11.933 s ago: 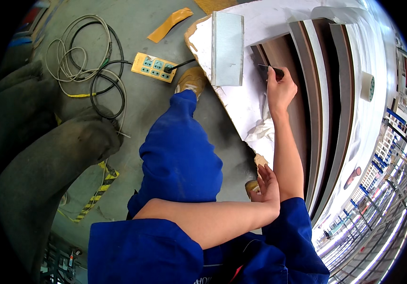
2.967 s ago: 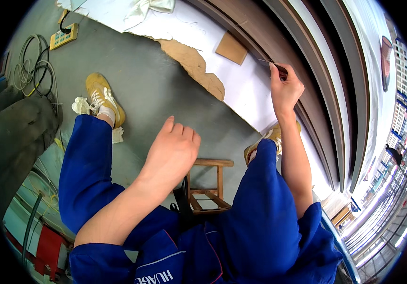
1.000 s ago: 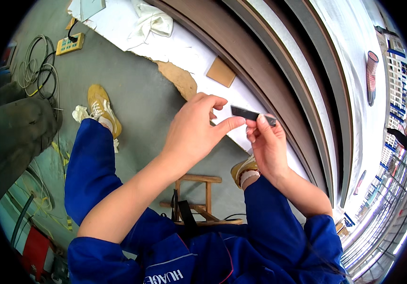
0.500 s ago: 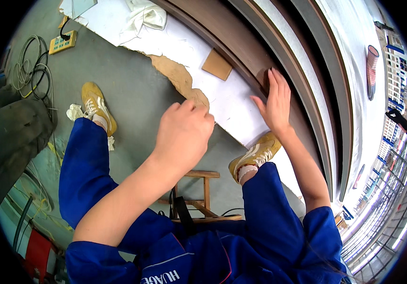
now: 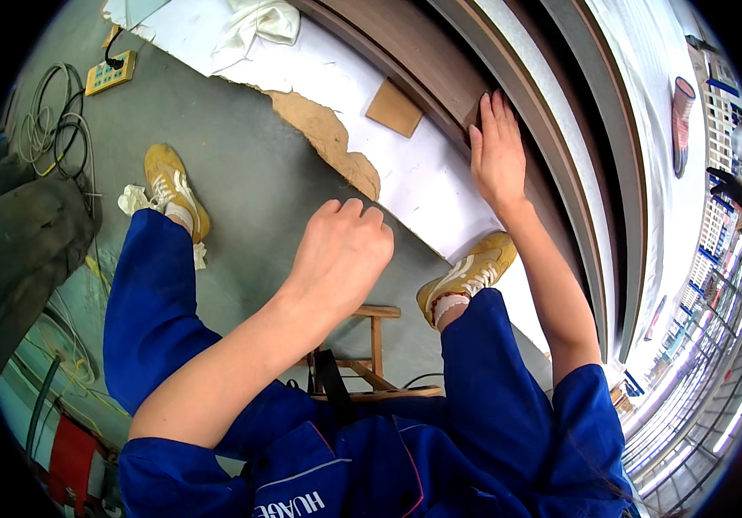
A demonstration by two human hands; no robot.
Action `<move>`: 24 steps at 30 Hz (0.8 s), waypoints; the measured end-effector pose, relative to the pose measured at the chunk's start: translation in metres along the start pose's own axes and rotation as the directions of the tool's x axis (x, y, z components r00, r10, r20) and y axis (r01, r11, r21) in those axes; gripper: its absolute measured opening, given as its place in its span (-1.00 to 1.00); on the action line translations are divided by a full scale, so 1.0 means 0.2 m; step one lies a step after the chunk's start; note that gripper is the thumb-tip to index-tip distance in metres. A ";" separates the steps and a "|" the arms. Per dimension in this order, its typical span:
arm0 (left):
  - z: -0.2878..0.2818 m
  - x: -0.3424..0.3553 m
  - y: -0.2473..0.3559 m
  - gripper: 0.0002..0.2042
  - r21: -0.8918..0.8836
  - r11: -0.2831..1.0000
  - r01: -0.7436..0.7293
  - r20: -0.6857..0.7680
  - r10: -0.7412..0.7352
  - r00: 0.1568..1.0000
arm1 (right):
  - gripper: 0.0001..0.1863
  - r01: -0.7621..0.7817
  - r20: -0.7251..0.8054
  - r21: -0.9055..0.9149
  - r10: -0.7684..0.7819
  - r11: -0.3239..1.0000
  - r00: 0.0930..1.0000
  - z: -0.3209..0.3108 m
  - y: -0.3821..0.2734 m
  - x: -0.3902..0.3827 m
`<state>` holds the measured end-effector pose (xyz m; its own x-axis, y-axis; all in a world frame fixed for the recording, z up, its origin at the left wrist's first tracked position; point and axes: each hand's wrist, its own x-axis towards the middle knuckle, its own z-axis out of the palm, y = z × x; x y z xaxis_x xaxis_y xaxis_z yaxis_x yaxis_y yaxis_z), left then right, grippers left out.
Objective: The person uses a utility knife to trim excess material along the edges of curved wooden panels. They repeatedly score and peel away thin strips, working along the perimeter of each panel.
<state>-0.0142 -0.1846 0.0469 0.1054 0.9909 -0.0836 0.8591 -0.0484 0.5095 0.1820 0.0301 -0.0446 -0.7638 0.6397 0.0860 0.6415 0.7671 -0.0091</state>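
Note:
My left hand (image 5: 336, 256) is closed, knuckles up, above the grey floor between my knees. Its curled fingers hide whatever is inside. My right hand (image 5: 499, 154) lies with fingers stretched out on the brown face of the lowest long panel (image 5: 444, 79), near its lower edge. Above that panel, further long panels with pale faces and brown edges (image 5: 552, 142) are stacked in layers. Beside the lowest panel, a small tan square piece (image 5: 394, 108) rests on a white sheet (image 5: 336, 78) that has a torn brown edge.
A crumpled white cloth (image 5: 257, 26) lies on the sheet. A yellow power strip (image 5: 111, 73) and coiled cables (image 5: 58, 129) are on the floor at left. Wooden stool parts (image 5: 377, 345) show between my legs. A tube-like object (image 5: 682, 121) lies on the white covering at right.
My right hand has moved slightly up along the brown panel, its fingers now flatter against it. My left hand has turned knuckles up and dropped slightly nearer to me.

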 end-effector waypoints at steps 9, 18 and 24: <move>0.01 0.00 0.01 -0.90 0.014 0.999 -0.029 0.060 0.029 0.998 | -0.27 0.025 -0.045 -0.103 -0.030 0.994 0.999 0.03 0.00 -0.01; 0.01 -0.01 0.02 -0.90 0.061 0.996 -0.063 0.046 0.060 0.997 | 0.01 0.062 0.146 0.021 -0.065 0.998 0.987 -0.10 0.02 -0.08; 0.01 0.00 0.03 -0.90 0.073 0.995 -0.073 0.084 0.067 0.994 | -0.09 -0.020 0.007 -0.094 0.021 0.995 1.000 0.01 0.01 -0.02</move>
<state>-0.0073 -0.1861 0.0488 0.2046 0.9713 -0.1209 0.8833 -0.1300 0.4505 0.1853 0.0295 -0.0463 -0.7506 0.6561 0.0790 0.6608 0.7459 0.0832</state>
